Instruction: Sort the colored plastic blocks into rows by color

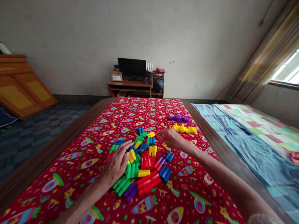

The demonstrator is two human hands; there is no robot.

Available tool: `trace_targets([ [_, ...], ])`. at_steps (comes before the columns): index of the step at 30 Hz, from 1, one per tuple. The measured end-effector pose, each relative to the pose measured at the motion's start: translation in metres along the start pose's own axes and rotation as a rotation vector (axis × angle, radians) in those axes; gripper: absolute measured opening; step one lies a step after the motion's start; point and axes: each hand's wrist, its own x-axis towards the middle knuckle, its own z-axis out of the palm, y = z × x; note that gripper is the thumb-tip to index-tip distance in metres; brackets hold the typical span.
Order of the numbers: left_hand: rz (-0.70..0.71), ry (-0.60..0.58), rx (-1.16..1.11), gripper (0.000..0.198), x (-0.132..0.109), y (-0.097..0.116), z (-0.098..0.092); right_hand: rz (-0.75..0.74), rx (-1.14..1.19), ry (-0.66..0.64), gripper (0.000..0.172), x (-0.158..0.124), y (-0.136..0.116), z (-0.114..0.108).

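A pile of plastic building blocks in several colours lies on the red patterned cloth. My left hand [118,161] rests at the pile's left side, fingers stretched out and thumb apart, beside a yellow block [132,155] and a green block [132,170]. My right hand [171,137] is beyond the pile on the right, its fingers curled together; what they hold, if anything, is hidden. Near it is a row of yellow blocks [184,129], and farther off a row of purple blocks [179,118]. Red blocks [149,183] lie at the pile's near side.
The red cloth [93,189] covers a table with a dark wooden edge [210,140]. On the right is a bed with a blue cover [247,152]. A desk with a monitor [132,67] stands at the far wall, and a wooden cabinet [25,87] at the left.
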Motion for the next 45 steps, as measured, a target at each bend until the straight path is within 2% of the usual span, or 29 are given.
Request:
trace_targets([
  [1,0.008,-0.028,-0.003,0.042,-0.001,0.002,-0.001,-0.105,0.062,-0.032,0.022,-0.004,-0.013,0.009],
  [3,0.043,-0.123,0.03,0.047,-0.003,0.006,-0.001,-0.225,0.101,-0.044,0.034,-0.011,-0.034,0.027],
  [6,0.064,-0.231,0.144,0.051,-0.005,0.014,0.003,-0.218,0.106,0.017,0.051,-0.013,-0.047,0.049],
  [8,0.039,-0.222,0.177,0.05,-0.003,0.018,0.007,-0.203,0.16,0.056,0.045,-0.01,-0.046,0.057],
  [11,-0.009,-0.144,0.142,0.044,0.005,0.018,0.014,-0.203,0.202,0.071,0.024,-0.003,-0.038,0.061],
  [14,-0.072,-0.072,0.102,0.034,0.017,0.011,0.015,-0.201,0.185,0.059,0.018,0.001,-0.031,0.062],
  [17,-0.125,-0.054,0.096,0.026,0.029,0.002,0.01,-0.137,0.208,0.095,0.026,-0.001,-0.023,0.062],
  [22,-0.209,-0.086,-0.007,0.022,0.052,-0.004,0.001,0.081,0.275,0.191,0.035,-0.005,-0.005,0.053],
  [25,-0.272,-0.158,-0.146,0.024,0.064,-0.004,0.003,0.22,0.342,0.218,0.039,0.005,0.001,0.043],
  [27,-0.296,-0.191,-0.213,0.03,0.067,-0.005,0.006,0.26,0.356,0.189,0.044,0.016,0.001,0.039],
  [30,-0.32,-0.187,-0.225,0.047,0.066,-0.009,0.011,0.259,0.253,0.137,0.048,0.033,-0.002,0.038],
  [34,-0.303,-0.151,-0.19,0.052,0.061,-0.017,0.015,0.129,0.064,-0.037,0.043,0.042,-0.01,0.046],
  [36,-0.263,-0.131,-0.152,0.048,0.059,-0.019,0.016,0.093,0.03,-0.11,0.036,0.04,-0.014,0.047],
  [39,-0.253,-0.111,-0.083,0.045,0.059,-0.018,0.017,0.122,0.03,-0.142,0.026,0.033,-0.014,0.041],
  [43,-0.3,-0.076,-0.033,0.046,0.06,-0.018,0.014,0.15,-0.054,-0.122,0.026,0.018,-0.012,0.026],
  [45,-0.31,-0.068,-0.038,0.044,0.061,-0.019,0.013,0.18,-0.126,-0.185,0.03,0.011,-0.017,0.022],
])
